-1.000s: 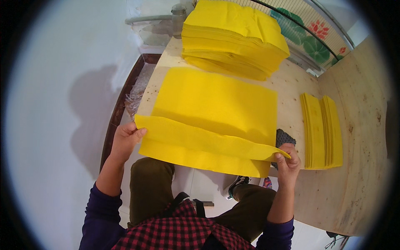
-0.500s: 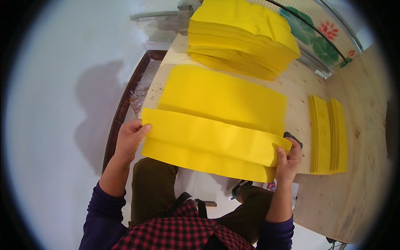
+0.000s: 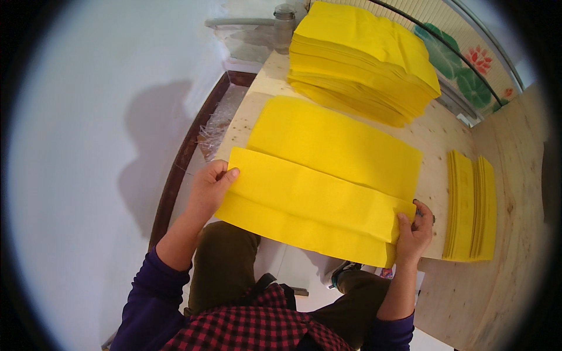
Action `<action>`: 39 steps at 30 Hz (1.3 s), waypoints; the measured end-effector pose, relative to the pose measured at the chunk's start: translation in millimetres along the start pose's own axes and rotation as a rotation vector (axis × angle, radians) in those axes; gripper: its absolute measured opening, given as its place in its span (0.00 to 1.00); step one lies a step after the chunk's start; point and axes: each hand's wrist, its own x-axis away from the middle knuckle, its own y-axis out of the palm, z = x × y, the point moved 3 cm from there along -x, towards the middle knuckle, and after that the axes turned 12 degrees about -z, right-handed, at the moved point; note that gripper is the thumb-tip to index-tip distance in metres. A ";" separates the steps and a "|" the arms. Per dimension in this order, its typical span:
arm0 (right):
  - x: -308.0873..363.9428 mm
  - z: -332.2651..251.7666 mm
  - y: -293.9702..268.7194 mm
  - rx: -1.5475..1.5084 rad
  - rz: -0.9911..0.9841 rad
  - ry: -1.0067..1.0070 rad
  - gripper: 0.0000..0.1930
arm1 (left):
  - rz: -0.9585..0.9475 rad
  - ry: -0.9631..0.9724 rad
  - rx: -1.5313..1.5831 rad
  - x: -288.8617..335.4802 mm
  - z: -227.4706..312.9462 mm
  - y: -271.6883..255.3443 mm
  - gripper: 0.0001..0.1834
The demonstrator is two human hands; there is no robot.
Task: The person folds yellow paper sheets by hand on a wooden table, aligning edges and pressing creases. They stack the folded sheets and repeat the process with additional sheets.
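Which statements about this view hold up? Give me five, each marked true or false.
1. The left hand grips the left end of the yellow sheet. True.
2. Only one hand touches the sheet. False: the right hand holds its right end.
3. The big yellow stack lies beyond the sheet. True.
4. A jar stands to the right of that stack. False: the clear jar stands to its left.
5. Two narrow yellow piles lie to the right of the sheet. True.

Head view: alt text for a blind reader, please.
Left hand and right hand hold a yellow fabric sheet by opposite edges at a wooden table. A thick yellow fabric stack lies beyond; narrow yellow bundles lie to the right.
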 end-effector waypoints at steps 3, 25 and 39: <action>0.6 0.6 -0.5 -0.020 -0.009 0.038 0.22 | -0.002 -0.026 -0.122 -2.9 3.2 0.2 0.11; 7.9 -77.4 -14.9 0.438 -0.117 -0.263 0.27 | -0.041 -0.014 -0.218 -10.4 9.0 0.3 0.11; 40.2 -108.3 127.7 0.747 -0.641 -0.346 0.42 | -0.045 -0.016 -0.162 -13.5 -4.2 0.9 0.12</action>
